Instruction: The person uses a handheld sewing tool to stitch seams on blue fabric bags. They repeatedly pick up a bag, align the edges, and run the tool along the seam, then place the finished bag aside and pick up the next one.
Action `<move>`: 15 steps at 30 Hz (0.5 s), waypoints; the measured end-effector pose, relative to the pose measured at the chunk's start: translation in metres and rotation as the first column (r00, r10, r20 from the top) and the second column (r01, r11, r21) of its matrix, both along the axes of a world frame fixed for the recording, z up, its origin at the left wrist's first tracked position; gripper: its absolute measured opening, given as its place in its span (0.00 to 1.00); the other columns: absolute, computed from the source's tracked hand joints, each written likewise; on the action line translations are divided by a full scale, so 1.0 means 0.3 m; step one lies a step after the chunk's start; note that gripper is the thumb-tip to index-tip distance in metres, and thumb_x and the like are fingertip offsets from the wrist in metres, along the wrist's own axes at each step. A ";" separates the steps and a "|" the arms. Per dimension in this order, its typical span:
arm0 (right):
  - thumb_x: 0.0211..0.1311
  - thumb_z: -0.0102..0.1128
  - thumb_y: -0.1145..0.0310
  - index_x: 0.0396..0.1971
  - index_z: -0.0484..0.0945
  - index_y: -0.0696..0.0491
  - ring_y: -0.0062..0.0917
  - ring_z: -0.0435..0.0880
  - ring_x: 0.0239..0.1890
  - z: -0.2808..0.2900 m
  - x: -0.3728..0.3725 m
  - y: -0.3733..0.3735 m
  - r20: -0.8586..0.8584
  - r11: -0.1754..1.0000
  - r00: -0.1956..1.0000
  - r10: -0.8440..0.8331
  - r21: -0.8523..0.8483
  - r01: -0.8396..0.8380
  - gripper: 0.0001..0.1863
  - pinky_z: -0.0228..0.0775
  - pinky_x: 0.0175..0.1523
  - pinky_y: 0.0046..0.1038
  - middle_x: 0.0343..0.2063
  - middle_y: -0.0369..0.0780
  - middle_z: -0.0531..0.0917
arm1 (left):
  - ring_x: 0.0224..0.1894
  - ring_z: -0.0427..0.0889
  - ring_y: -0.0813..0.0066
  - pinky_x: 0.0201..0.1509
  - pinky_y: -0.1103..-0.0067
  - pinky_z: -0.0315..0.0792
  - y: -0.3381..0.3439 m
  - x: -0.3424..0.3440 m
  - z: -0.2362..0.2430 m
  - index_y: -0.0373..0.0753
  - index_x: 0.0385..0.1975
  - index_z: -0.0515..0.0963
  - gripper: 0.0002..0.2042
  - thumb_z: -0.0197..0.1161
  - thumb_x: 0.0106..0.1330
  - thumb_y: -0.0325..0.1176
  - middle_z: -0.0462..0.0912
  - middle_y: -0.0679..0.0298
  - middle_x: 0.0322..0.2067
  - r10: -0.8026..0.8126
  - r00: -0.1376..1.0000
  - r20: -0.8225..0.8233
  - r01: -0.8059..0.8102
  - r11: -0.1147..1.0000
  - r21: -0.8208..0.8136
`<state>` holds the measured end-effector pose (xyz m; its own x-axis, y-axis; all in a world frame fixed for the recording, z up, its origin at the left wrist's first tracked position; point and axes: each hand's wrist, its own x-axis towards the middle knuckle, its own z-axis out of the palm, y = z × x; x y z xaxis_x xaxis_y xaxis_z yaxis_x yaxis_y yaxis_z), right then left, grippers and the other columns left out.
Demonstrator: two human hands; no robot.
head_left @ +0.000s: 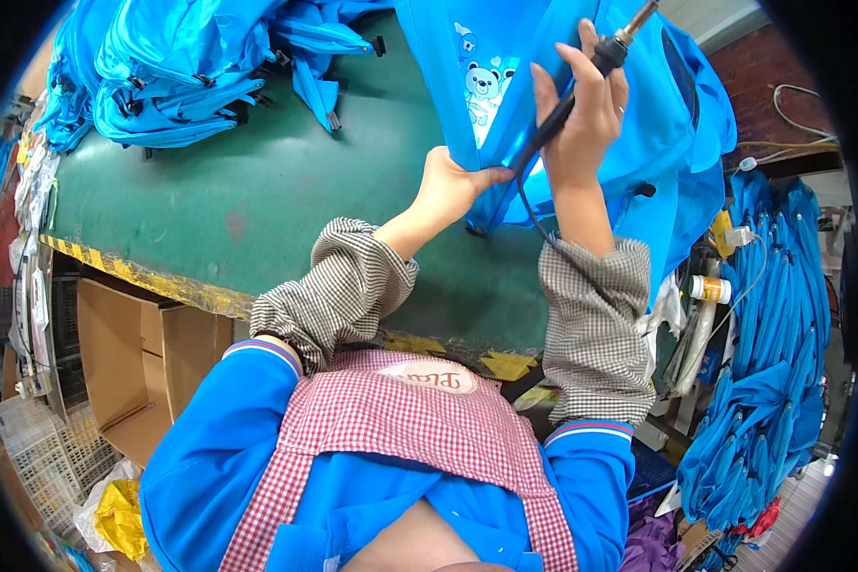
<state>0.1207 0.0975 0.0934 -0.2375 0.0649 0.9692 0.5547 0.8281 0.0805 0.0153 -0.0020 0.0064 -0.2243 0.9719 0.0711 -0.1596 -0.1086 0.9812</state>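
My left hand (453, 186) grips the folded lower edge of a blue fabric bag (682, 181) between thumb and fingers at the middle of the work table. Beside that thumb, a panel printed with a cartoon bear (483, 95) shows on the fabric. My right hand (582, 114) holds a black corded pen-like tool with a metal tip (605, 57) upright above the bag, its tip pointing up and away from the cloth. The cord runs down across the bag and my right sleeve.
Piled blue bags (162, 76) lie on the green table (219, 210), which has a yellow-black striped front edge. An open cardboard box (124, 353) stands below at left. At right hang many blue pieces (763, 315), beside a white bottle (710, 289) and cables.
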 end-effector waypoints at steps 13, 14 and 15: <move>0.47 0.56 0.72 0.25 0.79 0.50 0.23 0.68 0.17 -0.218 0.176 -0.492 0.124 0.947 0.991 0.051 -0.322 -0.009 0.05 0.63 0.38 0.31 0.15 0.32 0.70 | 0.35 0.80 0.80 0.40 0.80 0.75 0.010 -0.016 -0.021 0.33 0.39 0.80 0.12 0.68 0.56 0.26 0.84 0.64 0.35 -0.039 0.999 -0.007 0.040 0.998 0.045; 0.47 0.56 0.72 0.25 0.79 0.50 0.23 0.68 0.17 -0.224 0.175 -0.490 0.126 0.947 0.991 0.047 -0.322 -0.004 0.04 0.63 0.38 0.31 0.15 0.33 0.70 | 0.35 0.80 0.80 0.40 0.81 0.75 0.009 -0.014 -0.018 0.33 0.39 0.80 0.12 0.68 0.56 0.26 0.84 0.64 0.34 -0.044 0.999 -0.002 0.044 0.998 0.036; 0.47 0.56 0.72 0.24 0.79 0.50 0.23 0.68 0.17 -0.228 0.172 -0.485 0.127 0.947 0.991 0.046 -0.321 -0.003 0.04 0.62 0.37 0.31 0.15 0.33 0.70 | 0.35 0.80 0.80 0.39 0.81 0.75 0.008 -0.014 -0.015 0.33 0.39 0.80 0.12 0.69 0.56 0.26 0.84 0.64 0.34 -0.046 0.999 0.001 0.046 0.999 0.029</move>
